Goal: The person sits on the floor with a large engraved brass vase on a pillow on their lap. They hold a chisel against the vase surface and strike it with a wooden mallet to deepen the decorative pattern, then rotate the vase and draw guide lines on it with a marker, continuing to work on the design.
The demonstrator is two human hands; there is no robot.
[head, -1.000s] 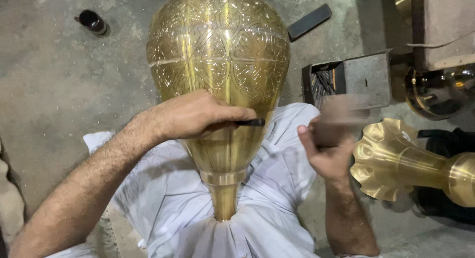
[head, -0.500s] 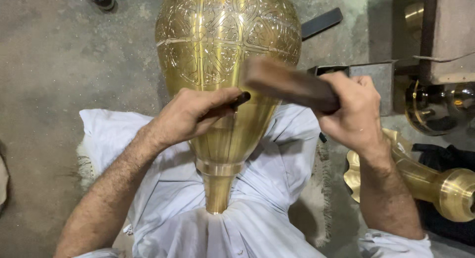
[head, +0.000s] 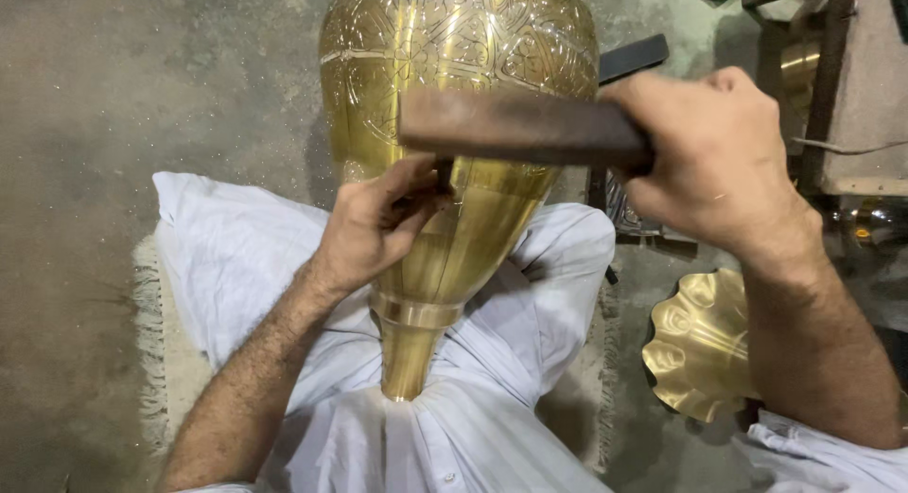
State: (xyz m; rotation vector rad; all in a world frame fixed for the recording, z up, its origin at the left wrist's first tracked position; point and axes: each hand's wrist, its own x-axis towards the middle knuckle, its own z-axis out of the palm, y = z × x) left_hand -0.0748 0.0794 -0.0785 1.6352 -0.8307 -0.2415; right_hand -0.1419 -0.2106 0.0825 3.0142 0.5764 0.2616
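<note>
- A large engraved brass vase (head: 454,124) lies across the person's lap, its narrow neck pointing toward the body and its wide belly reaching out over the concrete floor (head: 113,96).
- The left hand (head: 374,228) rests on the vase's lower belly, fingers pinched tight around a thin dark chisel (head: 442,174) whose tip meets the metal.
- The right hand (head: 709,157) is closed in a full fist around a dark wooden mallet (head: 515,129), held level, its end directly over the chisel's top.
- White cloth garment (head: 236,256) covers the lap beneath the vase.
- A scalloped brass piece (head: 695,346) lies by the right forearm, near the floor's right edge.
- A flat dark bar (head: 632,58) lies behind the vase.
</note>
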